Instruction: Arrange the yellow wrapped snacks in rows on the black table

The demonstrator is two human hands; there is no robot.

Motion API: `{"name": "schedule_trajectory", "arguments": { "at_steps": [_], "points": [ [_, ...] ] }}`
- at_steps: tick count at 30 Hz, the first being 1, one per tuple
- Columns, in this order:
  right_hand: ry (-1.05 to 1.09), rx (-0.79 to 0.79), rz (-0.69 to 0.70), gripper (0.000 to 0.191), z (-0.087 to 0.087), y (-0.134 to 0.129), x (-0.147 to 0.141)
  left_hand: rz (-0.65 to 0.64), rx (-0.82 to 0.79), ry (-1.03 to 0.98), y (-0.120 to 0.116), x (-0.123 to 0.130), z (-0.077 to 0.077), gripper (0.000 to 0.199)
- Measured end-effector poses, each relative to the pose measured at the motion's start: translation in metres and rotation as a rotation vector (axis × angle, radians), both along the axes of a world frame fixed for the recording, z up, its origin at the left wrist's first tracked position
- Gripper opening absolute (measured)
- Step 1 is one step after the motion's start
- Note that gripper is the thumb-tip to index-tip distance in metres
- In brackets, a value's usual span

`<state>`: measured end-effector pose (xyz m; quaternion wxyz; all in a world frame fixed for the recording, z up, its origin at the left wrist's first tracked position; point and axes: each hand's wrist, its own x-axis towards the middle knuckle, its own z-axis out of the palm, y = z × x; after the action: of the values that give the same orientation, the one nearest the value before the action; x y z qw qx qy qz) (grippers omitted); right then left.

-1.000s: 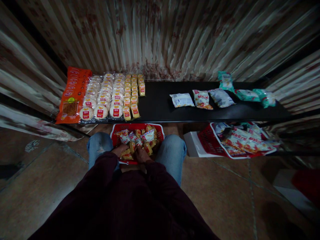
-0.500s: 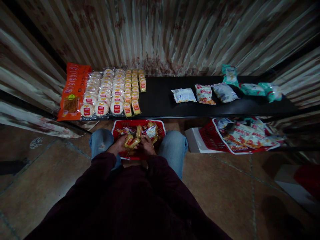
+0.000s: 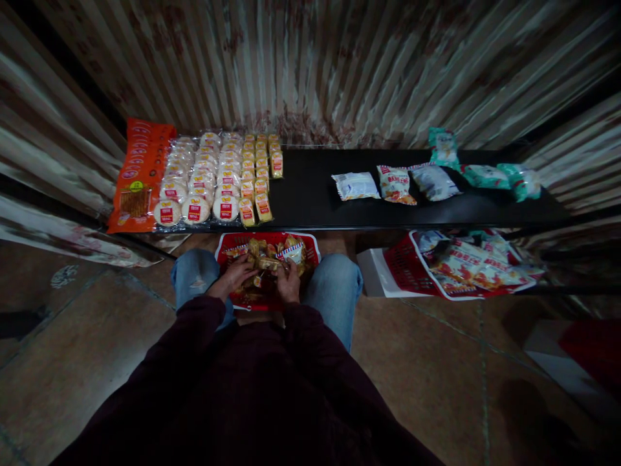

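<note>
Between my knees sits a red basket (image 3: pixel 316 249) with a white rim, holding small yellow-wrapped snacks (image 3: pixel 262 248). Over its left part, my left hand (image 3: pixel 239 270) has its fingers curled around yellow packs. My right hand (image 3: pixel 290 278) is closed on the right end of a yellow pack (image 3: pixel 268 263) near the basket's middle. Just beyond its fingers lies a striped white packet (image 3: pixel 292 251). Above the basket, the black shelf (image 3: pixel 310 194) carries rows of round wrapped crackers (image 3: pixel 195 210) and yellow packs (image 3: pixel 262 207) on its left half.
An orange bag (image 3: pixel 138 175) lies at the shelf's left end. White packets (image 3: pixel 356 186) and green packets (image 3: pixel 485 176) lie on its right half. A second red basket (image 3: pixel 412 265), full of snack bags, stands at the lower right beside a white box (image 3: pixel 371 272).
Both hands have shifted slightly within the basket. The yellow packs between them have turned, and my left hand's fingers now reach over the packs.
</note>
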<state>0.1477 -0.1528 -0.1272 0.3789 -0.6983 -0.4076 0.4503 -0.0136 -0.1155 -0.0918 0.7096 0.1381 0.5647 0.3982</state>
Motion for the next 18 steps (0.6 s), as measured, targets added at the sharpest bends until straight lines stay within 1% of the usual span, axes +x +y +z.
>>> {"name": "schedule_trajectory", "arguments": {
  "at_steps": [2, 4, 6, 9, 11, 13, 15, 16, 18],
  "points": [
    [-0.017, 0.105, 0.002, 0.054, 0.003, 0.001, -0.003, 0.029, 0.064, 0.017, -0.001, 0.002, -0.004, 0.047],
    [-0.101, 0.226, 0.046, 0.05, 0.005, 0.001, -0.003, 0.029, 0.097, 0.032, -0.002, 0.001, -0.008, 0.047],
    [-0.19, 0.323, 0.156, 0.043, 0.008, -0.001, -0.004, -0.009, 0.109, 0.108, -0.002, 0.0, -0.012, 0.043],
    [-0.265, 0.399, 0.408, 0.038, 0.01, -0.005, -0.006, -0.093, 0.137, 0.308, -0.002, -0.001, -0.016, 0.038],
    [-0.284, 0.395, 0.577, 0.039, 0.009, -0.008, -0.009, -0.144, 0.164, 0.353, -0.002, 0.0, -0.018, 0.04],
    [-0.284, 0.345, 0.674, 0.046, 0.006, -0.009, -0.011, -0.188, 0.175, 0.298, -0.001, 0.002, -0.019, 0.045],
    [-0.278, 0.275, 0.672, 0.056, 0.002, -0.008, -0.012, -0.198, 0.168, 0.258, 0.0, 0.002, -0.019, 0.047],
    [-0.275, 0.242, 0.65, 0.06, 0.0, -0.007, -0.012, -0.187, 0.145, 0.279, 0.001, 0.001, -0.02, 0.044],
    [-0.267, 0.198, 0.617, 0.065, -0.002, -0.006, -0.012, -0.142, 0.061, 0.385, 0.001, -0.002, -0.024, 0.033]
  ]
}}
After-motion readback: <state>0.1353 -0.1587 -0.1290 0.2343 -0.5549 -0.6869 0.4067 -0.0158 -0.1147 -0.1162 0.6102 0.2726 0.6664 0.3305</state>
